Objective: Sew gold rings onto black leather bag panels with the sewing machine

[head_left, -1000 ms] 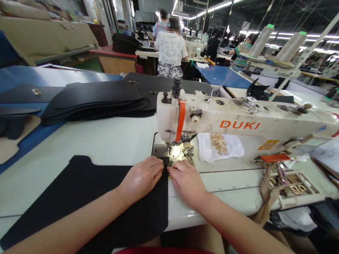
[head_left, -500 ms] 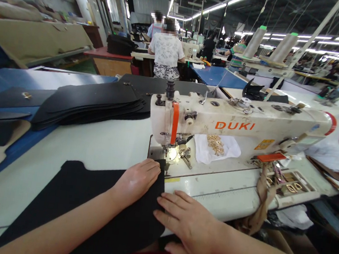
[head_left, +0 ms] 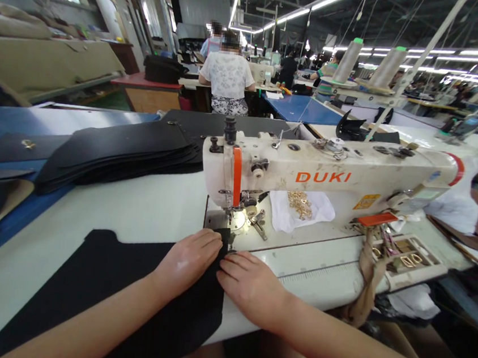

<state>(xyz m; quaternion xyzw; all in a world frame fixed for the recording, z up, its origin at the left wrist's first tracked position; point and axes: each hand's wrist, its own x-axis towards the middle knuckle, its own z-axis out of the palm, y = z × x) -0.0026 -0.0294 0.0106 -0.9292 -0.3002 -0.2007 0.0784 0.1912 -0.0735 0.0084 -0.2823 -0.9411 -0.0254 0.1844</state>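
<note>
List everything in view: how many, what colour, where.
Long-armed sewing machine lettered DUKI: one, off-white, right of centre.
Flat, notched sheet piece: one, black, front left.
Flat table: one, white, under the machine.
Stacked flat sheets: one pile, black, left of the machine.
Small metal fittings: uncountable, gold, on white wrapping beneath the machine's arm.
Open divided tray: one, beige, table's right side.
Tall thread cones: two, grey, green-topped, behind the machine.
Strip lights: several, white, overhead.
Other people: several, mixed clothing, background.
Left hand: one, bare, on the notched sheet piece.
Right hand: one, bare, at that piece's right edge.
</note>
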